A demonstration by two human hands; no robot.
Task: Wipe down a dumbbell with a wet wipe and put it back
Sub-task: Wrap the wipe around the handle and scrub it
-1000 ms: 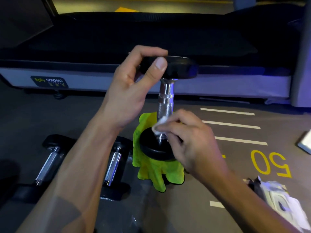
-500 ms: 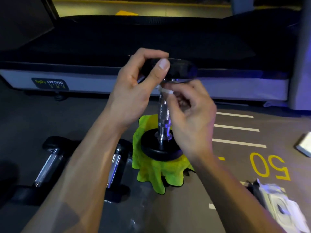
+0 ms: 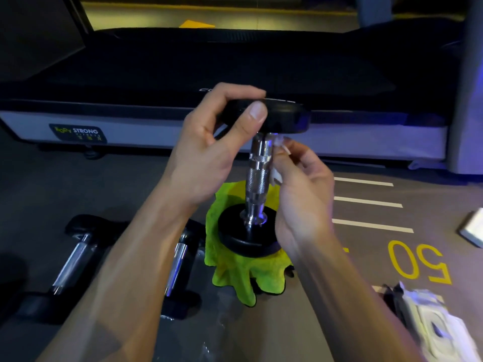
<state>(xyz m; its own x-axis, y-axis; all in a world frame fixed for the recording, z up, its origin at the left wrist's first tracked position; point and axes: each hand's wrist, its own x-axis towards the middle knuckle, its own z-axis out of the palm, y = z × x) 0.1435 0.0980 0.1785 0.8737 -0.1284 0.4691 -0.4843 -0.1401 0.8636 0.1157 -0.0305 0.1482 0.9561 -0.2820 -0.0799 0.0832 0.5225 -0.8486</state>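
A dumbbell with black end plates and a chrome knurled handle stands upright, its lower plate resting on a lime-green cloth on the floor. My left hand grips the top plate by its rim, thumb in front. My right hand pinches a small white wet wipe against the right side of the handle, just under the top plate. Most of the wipe is hidden by my fingers.
Two more dumbbells lie on the floor at the left. A treadmill deck runs across the back. A wet-wipe packet lies at the lower right, a white object at the right edge, near yellow floor markings.
My right hand has slid the wipe from the bottom of the handle up to the top and shifted to the handle's right side. My left hand stays on the top plate.
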